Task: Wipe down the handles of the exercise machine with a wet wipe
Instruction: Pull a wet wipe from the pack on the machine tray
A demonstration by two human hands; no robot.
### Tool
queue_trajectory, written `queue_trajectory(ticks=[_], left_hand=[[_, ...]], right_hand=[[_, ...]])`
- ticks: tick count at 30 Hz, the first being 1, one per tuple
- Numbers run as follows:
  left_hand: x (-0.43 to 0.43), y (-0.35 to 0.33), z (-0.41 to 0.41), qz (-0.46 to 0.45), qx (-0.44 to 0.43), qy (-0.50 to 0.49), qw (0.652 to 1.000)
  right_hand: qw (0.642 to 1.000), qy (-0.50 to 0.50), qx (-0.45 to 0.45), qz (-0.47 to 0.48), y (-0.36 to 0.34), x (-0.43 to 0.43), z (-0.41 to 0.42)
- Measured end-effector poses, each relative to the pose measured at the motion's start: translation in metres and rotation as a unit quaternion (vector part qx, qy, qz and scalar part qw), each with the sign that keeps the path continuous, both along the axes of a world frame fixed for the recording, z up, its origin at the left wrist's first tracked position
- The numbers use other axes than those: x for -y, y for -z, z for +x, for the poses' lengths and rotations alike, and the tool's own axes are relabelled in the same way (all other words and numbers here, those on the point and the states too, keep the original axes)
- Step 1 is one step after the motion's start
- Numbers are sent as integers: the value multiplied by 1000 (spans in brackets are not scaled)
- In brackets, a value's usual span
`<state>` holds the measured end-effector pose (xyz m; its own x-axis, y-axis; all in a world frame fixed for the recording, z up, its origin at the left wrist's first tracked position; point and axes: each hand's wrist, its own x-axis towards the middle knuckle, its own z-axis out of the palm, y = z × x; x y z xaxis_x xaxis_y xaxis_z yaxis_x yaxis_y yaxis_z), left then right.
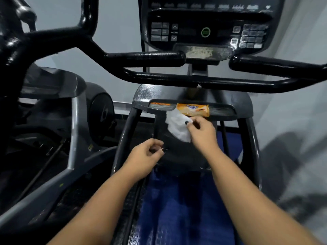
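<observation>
A white wet wipe (178, 127) was pinched by the right hand (203, 133) just below the orange pack (194, 109), which was laid on the machine's ledge (223, 110). The left hand (146, 156) was held apart, lower and leftward, loosely curled with nothing in it. The black handles (145, 57) were left untouched above, beneath the console (205, 30).

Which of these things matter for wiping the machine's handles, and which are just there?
For the job:
white wet wipe, pinched by the right hand
orange wipe pack just beyond it
black padded handlebars

Just there:
dark button console
grey neighbouring machine
blue studded mat
</observation>
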<state>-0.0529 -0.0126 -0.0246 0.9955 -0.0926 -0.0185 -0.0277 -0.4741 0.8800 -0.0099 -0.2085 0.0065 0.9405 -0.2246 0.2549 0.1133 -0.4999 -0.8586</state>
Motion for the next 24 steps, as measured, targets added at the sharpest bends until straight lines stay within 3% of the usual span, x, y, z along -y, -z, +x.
queue_trajectory(ticks=[5, 9, 16, 24], left_hand=[[21, -14, -76, -283, -100, 13, 954], [26, -13, -144, -394, -165, 71, 901], [32, -20, -250, -445, -113, 11, 889], [21, -26, -348, -447, -103, 62, 887]], right_hand=[[968, -52, -29, 242, -10, -9, -129], [946, -68, -48, 313, -7, -12, -218], [970, -9, -4, 244, 3, -14, -352], [984, -17, 29, 175, 2, -20, -456]])
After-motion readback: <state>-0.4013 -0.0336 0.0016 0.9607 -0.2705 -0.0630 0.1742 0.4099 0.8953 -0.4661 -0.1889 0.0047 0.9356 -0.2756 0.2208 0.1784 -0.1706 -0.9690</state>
